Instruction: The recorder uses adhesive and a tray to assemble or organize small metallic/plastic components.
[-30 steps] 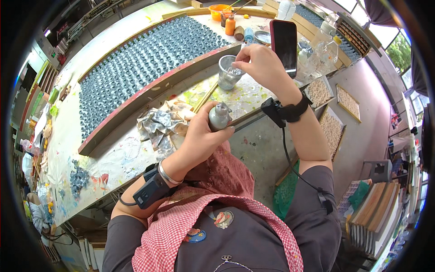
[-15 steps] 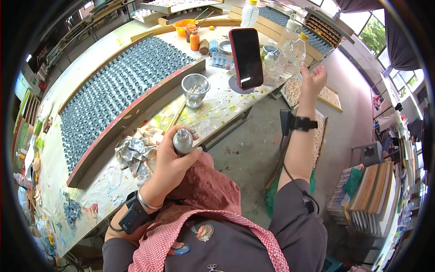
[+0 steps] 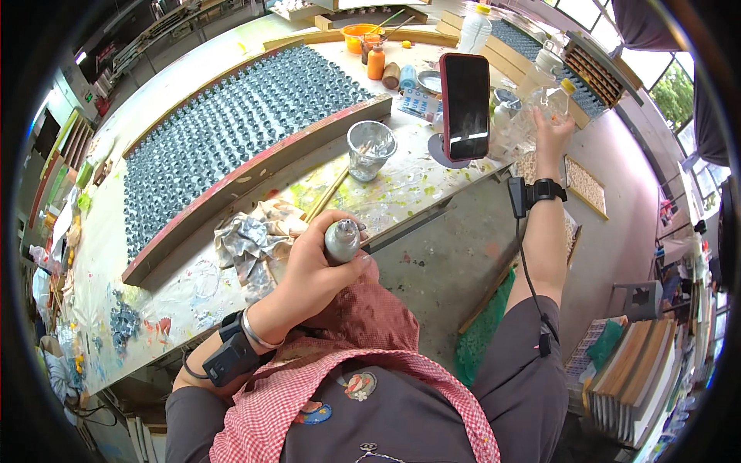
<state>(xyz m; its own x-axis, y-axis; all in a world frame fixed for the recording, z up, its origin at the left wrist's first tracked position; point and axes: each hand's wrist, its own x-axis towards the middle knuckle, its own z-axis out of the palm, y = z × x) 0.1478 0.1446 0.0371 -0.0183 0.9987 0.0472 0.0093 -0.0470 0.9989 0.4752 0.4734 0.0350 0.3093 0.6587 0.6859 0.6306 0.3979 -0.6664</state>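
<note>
My left hand (image 3: 315,266) is wrapped round a small squeeze bottle (image 3: 342,241) of grey liquid, its nozzle pointing up. It is just off the table's near edge, beside a crumpled, paint-stained rag (image 3: 251,239). My right arm reaches out to the far right, where my right hand (image 3: 554,133) has its fingers round the lower part of a clear plastic bottle with a yellow cap (image 3: 557,99). Part of that grip is hidden behind the hand. A clear plastic cup (image 3: 372,152) with grey smears stands between my hands, near a thin wooden stick (image 3: 327,193).
A wooden-edged tray (image 3: 255,197) of many small grey-blue pieces covers the table's left side. A phone on a stand (image 3: 466,108) rises before my right hand. Behind are an orange bowl (image 3: 361,37), an orange bottle (image 3: 376,63) and another clear bottle (image 3: 475,31). Stacked boards (image 3: 633,366) stand lower right.
My right hand has reached onto the yellow-capped bottle and closed round it; before, it was just short of it. My left hand still holds the squeeze bottle. The whole view has shifted somewhat.
</note>
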